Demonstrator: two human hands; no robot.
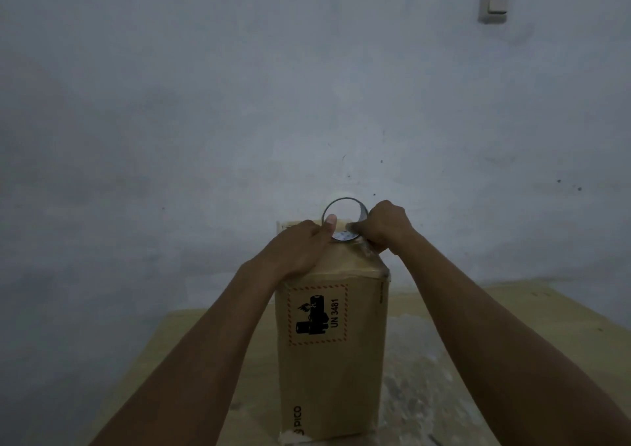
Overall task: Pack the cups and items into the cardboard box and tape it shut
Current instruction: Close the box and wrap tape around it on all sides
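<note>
Two hands work at the top of the cardboard box (331,360), which stands tall and upright on the wooden table (512,326) at six o'clock in the view, its flaps down and its hazard label (319,314) facing the camera. The tape roll (342,237) stands on edge at the twelve o'clock end of the box top. The left hand (300,244) lies on the lid at the roll's nine o'clock side, fingers fairly straight and pressing down, one fingertip raised against the ring. The right hand (386,227) curls round the roll from three o'clock and grips it; a glossy strip seems to run from it over the near right corner. No cups are visible, so packing looks finished and sealing is the step in hand. The box is likely stiff but tippy, being narrow and tall, so downward pressure on the lid suits it better than a sideways pull. The roll is light and rigid, best held by its core or outer rim; the film is thin, sticky and quick to crease or fold onto itself.
</note>
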